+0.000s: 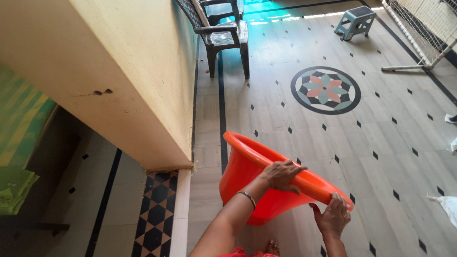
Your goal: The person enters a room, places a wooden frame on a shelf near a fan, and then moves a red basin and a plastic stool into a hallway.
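An orange plastic tub (247, 171) hangs tilted above the tiled floor, its opening turned away from me. My left hand (282, 175), with a thin bangle on the wrist, grips the tub's near rim from above. My right hand (333, 216) holds the rim's lower right end from underneath. One of my feet (272, 247) shows below the tub.
A yellow wall corner (166, 157) stands close on the left, with a doorway and green cloth (19, 143) beyond. Dark plastic chairs (228, 38) sit ahead, a small grey stool (354, 21) farther back. A round floral floor inlay (326, 89) lies ahead; a white net frame (419, 43) stands right.
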